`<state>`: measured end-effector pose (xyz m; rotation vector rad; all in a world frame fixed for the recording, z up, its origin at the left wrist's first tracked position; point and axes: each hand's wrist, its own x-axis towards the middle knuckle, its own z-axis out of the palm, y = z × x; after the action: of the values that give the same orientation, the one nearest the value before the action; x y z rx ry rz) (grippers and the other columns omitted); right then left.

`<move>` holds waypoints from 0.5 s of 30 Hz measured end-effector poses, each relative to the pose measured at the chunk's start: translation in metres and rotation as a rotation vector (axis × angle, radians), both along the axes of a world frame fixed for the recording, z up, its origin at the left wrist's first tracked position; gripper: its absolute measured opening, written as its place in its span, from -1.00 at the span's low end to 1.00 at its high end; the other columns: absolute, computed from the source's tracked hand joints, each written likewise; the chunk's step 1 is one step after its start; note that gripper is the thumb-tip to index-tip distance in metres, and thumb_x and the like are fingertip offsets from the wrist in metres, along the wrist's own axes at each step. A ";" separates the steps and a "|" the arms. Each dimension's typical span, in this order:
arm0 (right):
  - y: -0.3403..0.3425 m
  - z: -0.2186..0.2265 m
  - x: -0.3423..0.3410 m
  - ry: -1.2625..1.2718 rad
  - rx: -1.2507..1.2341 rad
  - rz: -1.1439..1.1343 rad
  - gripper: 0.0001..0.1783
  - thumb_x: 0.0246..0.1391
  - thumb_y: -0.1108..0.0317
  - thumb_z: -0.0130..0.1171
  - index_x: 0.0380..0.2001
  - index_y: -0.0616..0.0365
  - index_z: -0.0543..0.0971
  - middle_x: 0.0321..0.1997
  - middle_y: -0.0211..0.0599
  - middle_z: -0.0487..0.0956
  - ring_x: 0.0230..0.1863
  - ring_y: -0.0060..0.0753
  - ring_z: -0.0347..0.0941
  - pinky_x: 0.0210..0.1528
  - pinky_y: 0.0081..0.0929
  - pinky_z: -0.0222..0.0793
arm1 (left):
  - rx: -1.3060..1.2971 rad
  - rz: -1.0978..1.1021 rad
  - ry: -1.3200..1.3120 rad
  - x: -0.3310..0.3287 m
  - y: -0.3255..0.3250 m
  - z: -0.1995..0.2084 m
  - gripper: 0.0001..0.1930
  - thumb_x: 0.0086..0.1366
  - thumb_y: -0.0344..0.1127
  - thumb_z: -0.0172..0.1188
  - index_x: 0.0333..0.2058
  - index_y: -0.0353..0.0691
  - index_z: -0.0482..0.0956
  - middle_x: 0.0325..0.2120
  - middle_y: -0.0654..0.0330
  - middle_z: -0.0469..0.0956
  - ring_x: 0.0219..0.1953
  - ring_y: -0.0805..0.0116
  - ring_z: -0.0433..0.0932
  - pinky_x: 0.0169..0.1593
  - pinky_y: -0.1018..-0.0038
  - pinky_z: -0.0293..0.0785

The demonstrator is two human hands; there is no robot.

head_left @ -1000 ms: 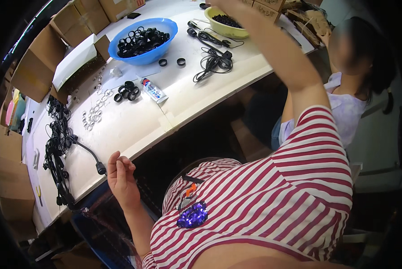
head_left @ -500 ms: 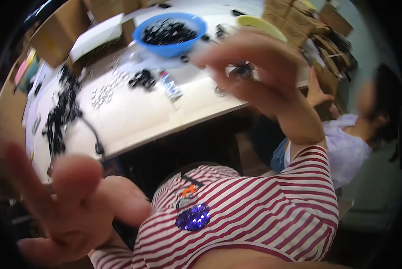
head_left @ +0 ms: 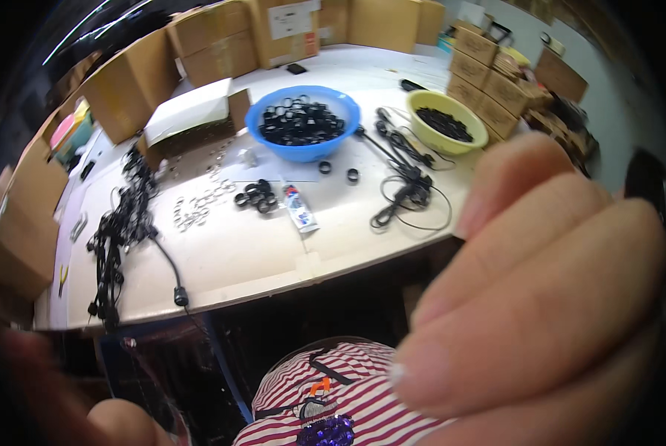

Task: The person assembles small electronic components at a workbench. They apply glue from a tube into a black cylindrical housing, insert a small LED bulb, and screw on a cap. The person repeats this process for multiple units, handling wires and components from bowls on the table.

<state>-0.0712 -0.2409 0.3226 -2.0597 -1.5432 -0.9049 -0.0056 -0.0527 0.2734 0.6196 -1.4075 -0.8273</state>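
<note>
My right hand (head_left: 526, 290) fills the lower right, very near the camera. Its fingers are bent and lie against one another, and the thumb and palm side are hidden, so anything they hold is out of sight. At the lower left edge, my left hand (head_left: 125, 425) shows only as a fingertip and a dark blur. Both hands are raised in front of the table (head_left: 229, 267), touching nothing on it. Beyond them lie a blue-and-white tube (head_left: 299, 209), a pile of black rings (head_left: 256, 196) and a coiled black cable (head_left: 411, 191).
A blue basin (head_left: 303, 154) holds black rings; a yellow basin (head_left: 452, 141) holds small dark pieces. Black cables (head_left: 114, 234) are heaped at left, beside scattered clear rings (head_left: 192, 212). Yellow-handled pliers (head_left: 63, 281) lie near the left edge. Cardboard boxes (head_left: 214, 44) line the back.
My right hand has come from over the table toward the camera at lower right. My left hand has sunk to the lower left edge. The view has tilted up, and the co-worker is mostly hidden.
</note>
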 end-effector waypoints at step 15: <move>0.009 -0.015 0.011 -0.190 0.445 0.001 -0.85 0.03 0.47 0.09 -0.30 0.24 0.54 -0.42 -0.32 0.52 -0.39 -0.57 0.42 -0.42 -0.64 0.38 | -0.009 0.117 -0.202 0.003 -0.016 0.000 -0.39 0.22 0.00 -0.12 0.11 -0.29 0.05 0.09 -0.01 0.25 -0.07 0.22 0.39 -0.02 0.36 0.26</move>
<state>-0.0603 -0.2316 0.3071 -1.6941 -1.2823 -1.3383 -0.0026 -0.0690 0.2732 0.7880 -1.5401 -0.6796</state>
